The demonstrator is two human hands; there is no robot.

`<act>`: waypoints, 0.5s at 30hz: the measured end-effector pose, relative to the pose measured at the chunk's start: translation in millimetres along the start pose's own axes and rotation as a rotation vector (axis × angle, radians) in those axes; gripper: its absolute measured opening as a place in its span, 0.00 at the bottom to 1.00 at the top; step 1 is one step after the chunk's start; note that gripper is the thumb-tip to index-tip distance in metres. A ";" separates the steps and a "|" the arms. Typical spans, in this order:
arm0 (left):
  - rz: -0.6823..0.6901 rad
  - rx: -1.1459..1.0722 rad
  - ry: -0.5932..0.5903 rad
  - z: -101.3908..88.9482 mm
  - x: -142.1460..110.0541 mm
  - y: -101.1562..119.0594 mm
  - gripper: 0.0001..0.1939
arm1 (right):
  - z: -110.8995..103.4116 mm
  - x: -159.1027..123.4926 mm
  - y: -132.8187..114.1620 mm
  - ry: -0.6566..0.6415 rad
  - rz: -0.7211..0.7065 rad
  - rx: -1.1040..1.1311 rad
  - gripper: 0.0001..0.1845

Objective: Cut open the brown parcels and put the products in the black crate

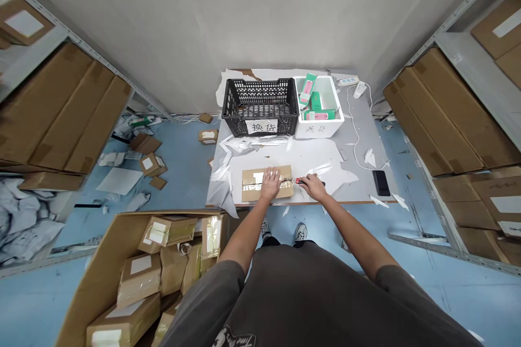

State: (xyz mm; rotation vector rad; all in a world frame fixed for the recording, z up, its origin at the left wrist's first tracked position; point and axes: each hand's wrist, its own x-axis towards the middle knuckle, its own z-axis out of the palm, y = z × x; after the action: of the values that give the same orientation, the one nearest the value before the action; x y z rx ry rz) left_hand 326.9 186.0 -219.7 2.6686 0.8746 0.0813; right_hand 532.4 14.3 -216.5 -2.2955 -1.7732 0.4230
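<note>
A taped cardboard box with a white label lies flat near the front edge of the table. My left hand rests on top of it, fingers stretched out and pressing down. In my right hand is a box cutter with some red on it, its blade end pointing left at the box's right side. The blade reaches the tape there; how deep it sits cannot be made out.
Behind the box stand a black plastic crate and a white foam box holding green-and-pink packages. A phone and a white cable lie right. A large carton of parcels stands at lower left. Shelves with boxes flank both sides.
</note>
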 end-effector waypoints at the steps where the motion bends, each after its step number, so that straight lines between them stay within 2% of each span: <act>1: -0.004 -0.003 -0.002 0.0 -0.3 -0.3 0.27 | -1.1 2.7 0.6 -0.002 -0.004 0.002 0.18; 6: 0.003 -0.025 0.002 0.5 -1.0 -2.2 0.28 | -11.5 18.7 3.3 -0.020 0.009 0.021 0.16; 10: 0.000 -0.053 0.032 -3.7 0.0 -1.1 0.28 | -22.8 7.3 11.4 -0.014 0.057 0.127 0.13; 13: 0.018 -0.078 0.011 -17.9 2.4 -4.8 0.30 | -20.9 -17.1 5.4 0.083 0.233 0.342 0.16; 15: 0.057 -0.073 -0.046 -33.0 4.6 -13.7 0.32 | -9.3 -32.1 -11.2 0.148 0.405 0.538 0.20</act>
State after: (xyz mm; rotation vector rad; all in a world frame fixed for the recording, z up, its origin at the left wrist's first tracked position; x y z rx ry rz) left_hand 317.8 208.7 -193.3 2.6165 0.7670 0.0638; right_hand 518.0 -13.8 -200.9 -2.1958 -0.9634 0.6784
